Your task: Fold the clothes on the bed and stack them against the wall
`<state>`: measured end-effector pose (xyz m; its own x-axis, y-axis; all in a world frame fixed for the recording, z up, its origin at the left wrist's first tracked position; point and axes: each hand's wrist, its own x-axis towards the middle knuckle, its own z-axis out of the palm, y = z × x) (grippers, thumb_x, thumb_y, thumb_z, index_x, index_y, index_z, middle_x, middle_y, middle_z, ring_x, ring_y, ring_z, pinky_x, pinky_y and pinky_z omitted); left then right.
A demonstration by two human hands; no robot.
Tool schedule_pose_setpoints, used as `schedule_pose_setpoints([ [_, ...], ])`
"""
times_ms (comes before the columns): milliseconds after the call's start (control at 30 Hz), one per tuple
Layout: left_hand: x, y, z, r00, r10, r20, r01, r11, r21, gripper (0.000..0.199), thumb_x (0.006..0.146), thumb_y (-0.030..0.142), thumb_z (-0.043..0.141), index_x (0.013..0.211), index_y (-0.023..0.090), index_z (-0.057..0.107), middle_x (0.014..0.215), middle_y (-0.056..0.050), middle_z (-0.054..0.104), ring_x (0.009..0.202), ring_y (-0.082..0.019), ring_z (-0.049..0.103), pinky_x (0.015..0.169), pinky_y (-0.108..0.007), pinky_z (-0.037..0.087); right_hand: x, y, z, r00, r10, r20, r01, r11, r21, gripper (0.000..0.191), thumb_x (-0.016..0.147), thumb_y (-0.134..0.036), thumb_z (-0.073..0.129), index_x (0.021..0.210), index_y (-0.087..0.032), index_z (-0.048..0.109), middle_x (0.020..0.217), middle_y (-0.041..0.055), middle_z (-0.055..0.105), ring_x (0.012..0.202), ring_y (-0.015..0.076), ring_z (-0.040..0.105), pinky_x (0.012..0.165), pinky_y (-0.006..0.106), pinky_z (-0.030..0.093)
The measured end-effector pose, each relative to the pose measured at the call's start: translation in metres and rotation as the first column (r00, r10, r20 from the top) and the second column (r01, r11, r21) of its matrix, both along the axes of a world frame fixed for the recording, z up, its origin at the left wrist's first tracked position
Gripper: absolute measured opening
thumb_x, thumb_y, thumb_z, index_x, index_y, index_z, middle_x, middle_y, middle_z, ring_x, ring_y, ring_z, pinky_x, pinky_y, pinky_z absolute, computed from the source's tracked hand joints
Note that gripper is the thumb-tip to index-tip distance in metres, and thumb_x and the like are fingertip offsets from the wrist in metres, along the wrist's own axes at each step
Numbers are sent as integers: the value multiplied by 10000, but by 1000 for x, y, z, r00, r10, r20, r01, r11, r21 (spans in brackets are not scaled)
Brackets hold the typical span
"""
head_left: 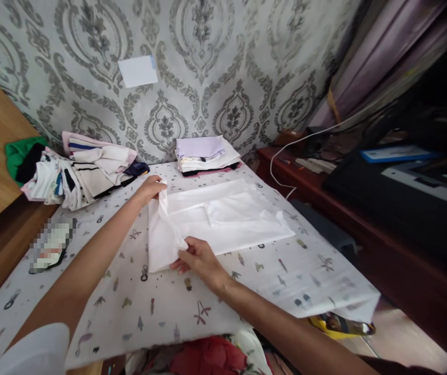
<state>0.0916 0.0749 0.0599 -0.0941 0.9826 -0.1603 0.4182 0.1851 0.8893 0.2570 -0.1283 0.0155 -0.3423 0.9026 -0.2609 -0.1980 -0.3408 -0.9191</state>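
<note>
A white cloth garment (pixel 231 219) lies partly folded on the patterned table cover (pixel 285 281), its left end raised in a narrow strip between my hands. At the far end of that strip, my left hand (pixel 152 189) is closed with the fabric pinched in its fingers. Nearer to me, my right hand (pixel 200 260) pinches the strip's other end, fingers curled at the cloth's front left edge. Which kind of garment it is, I cannot tell.
Folded clothes (pixel 205 156) are stacked by the wall. A larger heap of clothes (pixel 86 172) is at the back left. A phone-like object with a blurred screen (pixel 53 245) lies at left. A white cable (pixel 272 161) hangs beside the dark red furniture (pixel 364 234).
</note>
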Motion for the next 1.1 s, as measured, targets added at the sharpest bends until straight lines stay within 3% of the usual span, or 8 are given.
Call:
schedule_pose_setpoints([
  [100, 29, 4, -24, 999, 7, -31, -8, 999, -33, 255, 652, 113, 673, 852, 188, 533, 581, 50, 526, 545, -144, 588, 530, -239, 500, 16, 0, -4, 999, -33, 12, 34, 993, -117, 174, 742, -220, 673, 689, -207, 508, 546, -41, 612, 626, 178, 718, 527, 221, 536],
  [233, 41, 5, -44, 998, 17, -68, -20, 998, -53, 260, 687, 151, 681, 891, 199, 527, 627, 40, 544, 557, -144, 604, 538, -238, 510, 29, 1, -2, 999, -38, 20, 42, 978, -202, 150, 763, -194, 688, 727, -178, 544, 607, 8, 672, 613, 165, 718, 547, 224, 559],
  [467, 34, 5, -37, 995, 7, -96, -11, 999, -46, 250, 713, 163, 657, 919, 206, 521, 640, 44, 540, 570, -147, 601, 547, -238, 496, 32, 29, 8, 983, 57, 174, -12, 969, -248, 301, 834, -413, 721, 760, -180, 546, 615, 50, 677, 529, 186, 693, 411, 215, 481],
  [600, 33, 5, -30, 996, 1, -92, -2, 1000, -18, 223, 730, 158, 644, 909, 204, 521, 628, 52, 522, 550, -139, 574, 527, -227, 465, 27, 37, 13, 962, 81, 261, -66, 996, -65, 167, 816, -255, 715, 780, -162, 582, 495, -55, 523, 427, 132, 625, 341, 164, 321],
  [667, 35, 6, -27, 996, -11, -85, 11, 1000, 2, 228, 735, 164, 657, 913, 208, 522, 630, 60, 512, 523, -125, 551, 515, -217, 449, 27, 34, 14, 956, 26, 291, -69, 988, 138, 101, 833, -217, 656, 919, -165, 647, 497, -96, 448, 420, 106, 610, 373, 157, 341],
  [767, 43, 7, -26, 997, -52, -56, 52, 999, 4, 262, 755, 190, 687, 950, 216, 514, 643, 65, 524, 498, -113, 550, 527, -221, 468, 35, 29, 12, 927, -74, 367, -62, 936, 347, 290, 864, -223, 570, 1136, -204, 669, 525, -103, 448, 455, 106, 625, 464, 181, 431],
  [967, 59, -3, -35, 984, -173, 43, 176, 981, -85, 256, 859, 338, 681, 934, 202, 478, 680, 1, 615, 548, -152, 653, 630, -314, 567, 58, 23, 1, 889, 38, 457, -65, 997, 45, 586, 846, -154, 524, 1425, -104, 442, 568, -43, 601, 461, 162, 618, 432, 229, 406],
  [1100, 45, -12, -37, 967, -253, 39, 251, 967, 50, 159, 902, 334, 597, 935, 203, 513, 739, -7, 634, 639, -150, 680, 677, -309, 575, 67, 23, 7, 870, 97, 484, -116, 993, 8, 576, 873, -160, 535, 1432, -112, 409, 633, -28, 622, 497, 156, 629, 467, 233, 427],
])
